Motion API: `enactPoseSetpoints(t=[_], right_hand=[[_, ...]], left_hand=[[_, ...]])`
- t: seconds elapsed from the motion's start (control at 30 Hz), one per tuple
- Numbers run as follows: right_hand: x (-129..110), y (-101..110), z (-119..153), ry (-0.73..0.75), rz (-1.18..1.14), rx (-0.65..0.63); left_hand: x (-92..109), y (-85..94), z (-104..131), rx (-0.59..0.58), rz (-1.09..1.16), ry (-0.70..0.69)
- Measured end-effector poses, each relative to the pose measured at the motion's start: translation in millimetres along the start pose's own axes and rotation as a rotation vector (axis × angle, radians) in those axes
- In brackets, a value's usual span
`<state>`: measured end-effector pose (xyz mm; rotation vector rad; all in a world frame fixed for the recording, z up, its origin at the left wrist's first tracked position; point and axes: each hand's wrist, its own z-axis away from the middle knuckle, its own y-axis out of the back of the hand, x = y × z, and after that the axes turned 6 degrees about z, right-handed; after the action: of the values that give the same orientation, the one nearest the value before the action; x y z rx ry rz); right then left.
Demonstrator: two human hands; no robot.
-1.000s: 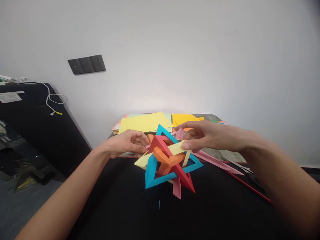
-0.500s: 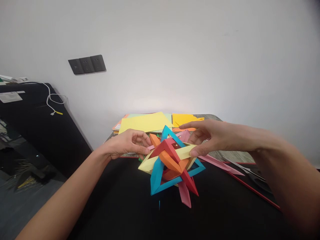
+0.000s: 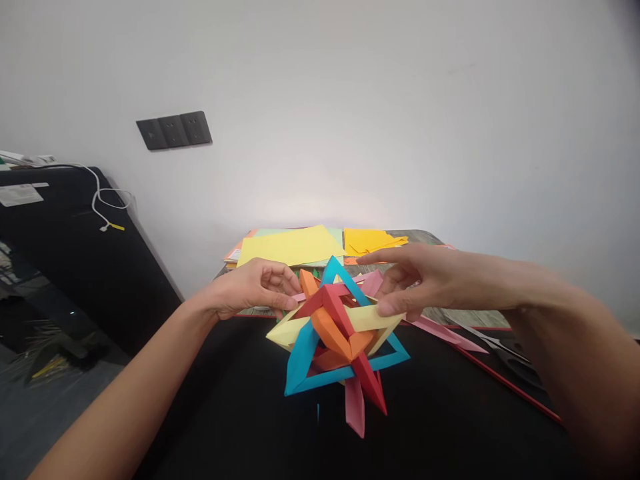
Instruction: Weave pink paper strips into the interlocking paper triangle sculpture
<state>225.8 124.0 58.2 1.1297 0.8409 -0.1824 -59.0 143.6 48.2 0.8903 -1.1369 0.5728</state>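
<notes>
Left hand nearly closed, pinching pink strip | right hand part-open, thumb and fingers on yellow strip | paper star: between them, six o'clock in view | risk: uneven pulling might crease thin paper or unseat interlocked joints

There was one left hand, one right hand, one folded-paper model (five colours in it, no less), three dark wall plates and one pair of scissors; the overlapping paper sheets defied counting.
</notes>
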Motion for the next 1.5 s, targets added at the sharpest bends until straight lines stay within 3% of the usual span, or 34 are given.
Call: enactPoseSetpoints(t=[0.2,0.63,0.9,1.33,1.5], right_hand=[[-9.5,-1.1,3.0,0.009,0.007,0.029],[-15.2,-0.8,3.3,0.129,0.022,-0.056],[-17.7,0.7,5.7,0.098,0.007,-0.016],[-14.0,-0.5,2.3,0.088,0.035,0.085],[-12.7,-1.1,1.7,0.103,0.059,0.055]], left_hand=[[1.5,1.8,2.1,0.006,0.008,0.036],[7.4,5.5,6.9,0.018,-0.158,0.043],[14.7,6.4,11.4,-0.015,-0.14,0.103],[13.3,-1.2,16.6,0.005,-0.107,0.089],[16.9,-1.9,22.2,-0.052,-0.121,0.09]])
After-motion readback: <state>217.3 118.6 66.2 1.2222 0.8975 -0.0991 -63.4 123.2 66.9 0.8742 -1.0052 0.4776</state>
